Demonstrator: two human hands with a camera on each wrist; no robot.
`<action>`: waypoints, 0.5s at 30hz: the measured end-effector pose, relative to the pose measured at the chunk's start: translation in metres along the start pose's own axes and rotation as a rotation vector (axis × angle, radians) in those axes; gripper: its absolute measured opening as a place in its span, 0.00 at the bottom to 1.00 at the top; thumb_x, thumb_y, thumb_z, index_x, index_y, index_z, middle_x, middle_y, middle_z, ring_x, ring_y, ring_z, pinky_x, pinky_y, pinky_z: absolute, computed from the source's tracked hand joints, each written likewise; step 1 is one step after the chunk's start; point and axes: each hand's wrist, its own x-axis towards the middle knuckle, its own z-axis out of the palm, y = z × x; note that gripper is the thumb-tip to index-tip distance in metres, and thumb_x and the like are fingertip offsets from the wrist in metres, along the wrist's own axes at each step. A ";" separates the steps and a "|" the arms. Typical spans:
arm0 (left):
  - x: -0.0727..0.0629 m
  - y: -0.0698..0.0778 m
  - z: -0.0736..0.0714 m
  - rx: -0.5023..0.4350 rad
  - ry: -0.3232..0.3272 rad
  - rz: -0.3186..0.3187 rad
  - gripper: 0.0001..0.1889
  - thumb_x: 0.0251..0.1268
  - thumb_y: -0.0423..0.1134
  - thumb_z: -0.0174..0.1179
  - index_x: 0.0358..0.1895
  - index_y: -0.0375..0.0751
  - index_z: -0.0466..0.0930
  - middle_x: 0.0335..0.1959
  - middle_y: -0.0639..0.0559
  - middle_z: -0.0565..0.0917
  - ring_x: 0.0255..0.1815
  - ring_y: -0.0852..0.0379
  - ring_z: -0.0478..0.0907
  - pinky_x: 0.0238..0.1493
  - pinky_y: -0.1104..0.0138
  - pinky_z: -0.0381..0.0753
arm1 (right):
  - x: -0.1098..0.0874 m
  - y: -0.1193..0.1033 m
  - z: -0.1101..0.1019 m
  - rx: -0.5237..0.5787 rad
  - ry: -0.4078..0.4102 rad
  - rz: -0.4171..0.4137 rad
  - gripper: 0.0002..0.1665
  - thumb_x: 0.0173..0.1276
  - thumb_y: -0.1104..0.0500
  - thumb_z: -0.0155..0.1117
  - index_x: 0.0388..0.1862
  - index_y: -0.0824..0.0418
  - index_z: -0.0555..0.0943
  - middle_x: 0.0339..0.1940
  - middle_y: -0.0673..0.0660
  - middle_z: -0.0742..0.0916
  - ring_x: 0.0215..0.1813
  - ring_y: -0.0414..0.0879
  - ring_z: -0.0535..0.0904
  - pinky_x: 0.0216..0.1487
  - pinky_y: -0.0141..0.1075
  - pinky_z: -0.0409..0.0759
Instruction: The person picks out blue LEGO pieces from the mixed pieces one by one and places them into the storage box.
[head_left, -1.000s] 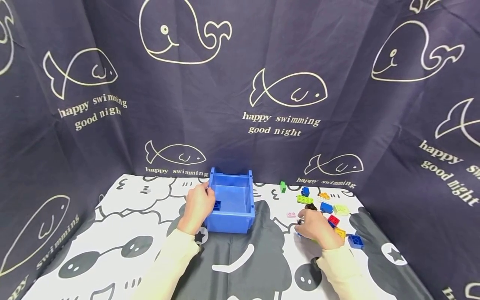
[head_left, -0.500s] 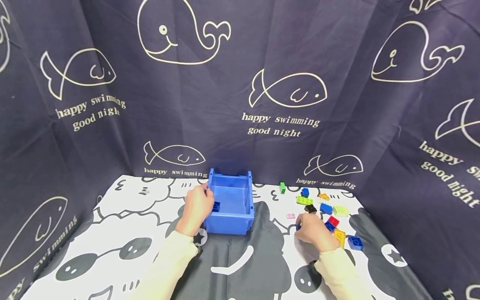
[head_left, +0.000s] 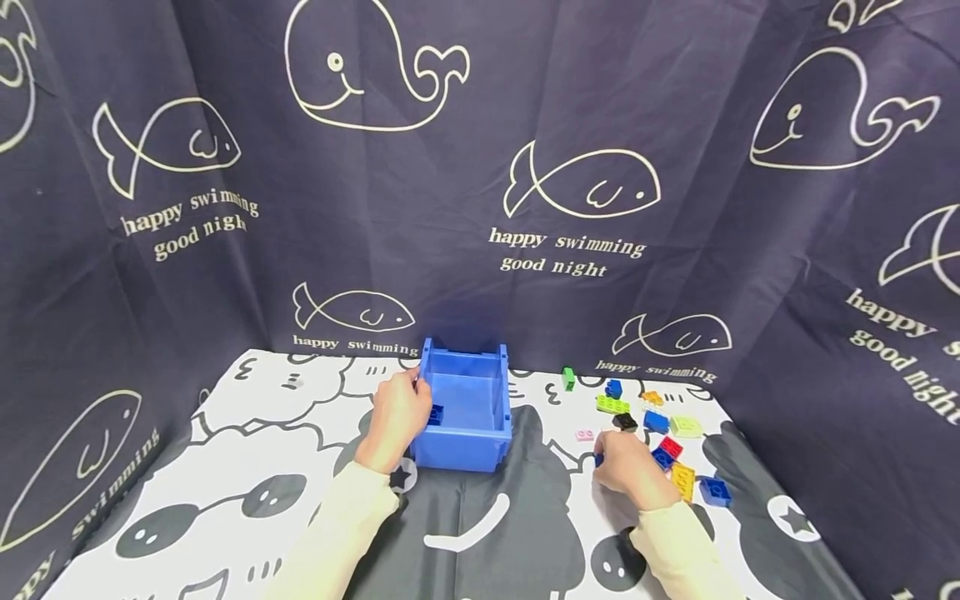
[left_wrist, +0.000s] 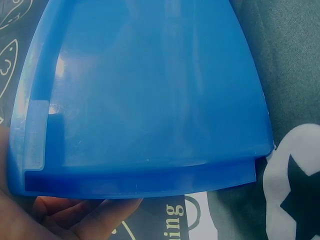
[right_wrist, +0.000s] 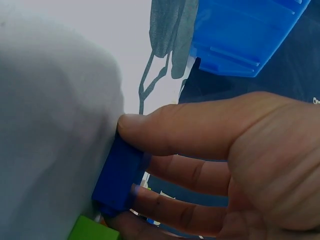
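Note:
In the head view my left hand (head_left: 401, 410) grips the left rim of an open blue plastic bin (head_left: 459, 452). The left wrist view shows fingers (left_wrist: 107, 215) curled at the bin's edge. One dark blue building brick (head_left: 436, 415) lies inside, near the left wall. My right hand (head_left: 628, 468) is low over the cloth, among loose bricks. It pinches a blue building brick (right_wrist: 117, 172) between thumb and fingers, as the right wrist view shows. Close below that brick is a green brick (right_wrist: 92, 230), which the hand hides from the head view.
Around my right hand lie a black brick (head_left: 625, 422), a pink brick (head_left: 584, 435), a red brick (head_left: 671, 448), a yellow brick (head_left: 683, 482) and several others. A green brick (head_left: 568, 379) stands farther back. Dark printed curtains (head_left: 450, 208) rise behind the cloth-covered table (head_left: 225, 467).
My right hand has shifted slightly and its fingers have drawn together on the blue brick, uncovering more of the black and yellow bricks. The left hand and bin stay put.

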 end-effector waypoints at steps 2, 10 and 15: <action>0.000 0.000 0.000 0.001 -0.002 0.000 0.19 0.68 0.35 0.55 0.56 0.32 0.87 0.47 0.33 0.89 0.46 0.31 0.86 0.46 0.41 0.80 | 0.000 0.000 -0.001 0.000 -0.001 0.001 0.13 0.47 0.68 0.72 0.34 0.64 0.84 0.32 0.58 0.86 0.36 0.54 0.80 0.45 0.54 0.80; -0.001 0.000 0.000 -0.004 -0.001 0.005 0.19 0.68 0.35 0.54 0.56 0.33 0.87 0.46 0.33 0.89 0.45 0.31 0.87 0.45 0.41 0.80 | -0.001 0.000 0.001 0.001 -0.001 0.006 0.13 0.47 0.69 0.73 0.34 0.65 0.84 0.32 0.58 0.86 0.36 0.54 0.80 0.46 0.54 0.79; -0.001 0.000 0.000 -0.004 -0.002 -0.001 0.19 0.68 0.35 0.54 0.56 0.33 0.87 0.46 0.33 0.89 0.44 0.32 0.87 0.44 0.42 0.81 | 0.000 0.000 0.000 0.010 -0.010 0.018 0.13 0.47 0.69 0.72 0.34 0.65 0.84 0.33 0.58 0.86 0.36 0.54 0.80 0.46 0.54 0.79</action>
